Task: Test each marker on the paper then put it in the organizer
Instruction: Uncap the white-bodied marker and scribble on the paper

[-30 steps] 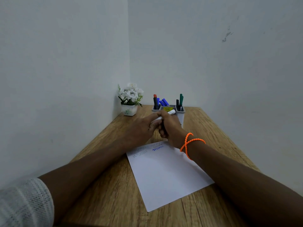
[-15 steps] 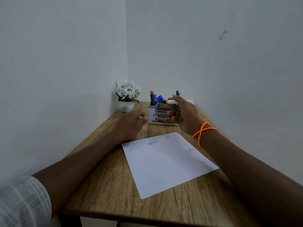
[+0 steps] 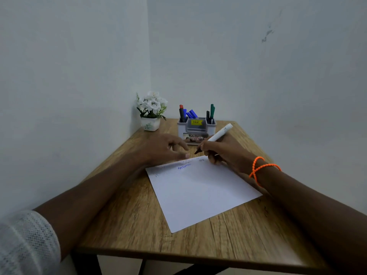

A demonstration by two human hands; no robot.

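My right hand (image 3: 222, 150) grips a white marker (image 3: 219, 133) like a pen, its dark tip pointing down just above the far edge of the white paper (image 3: 200, 191). The paper carries a blue zigzag and faint grey scribbles near its far edge. My left hand (image 3: 164, 148) lies on the table with its fingertips touching the paper's far edge; it holds nothing that I can see. The grey organizer (image 3: 196, 129) stands behind both hands, with red, blue, black and green markers upright in its side cups.
A small white pot of white flowers (image 3: 151, 114) sits in the far left corner. The wooden table (image 3: 127, 219) is hemmed by walls on the left and right. An orange bracelet (image 3: 260, 169) circles my right wrist.
My right hand brought the white marker from in front of the organizer down toward the paper's far edge, tip now pointing down. My left hand slid onto the paper's edge.
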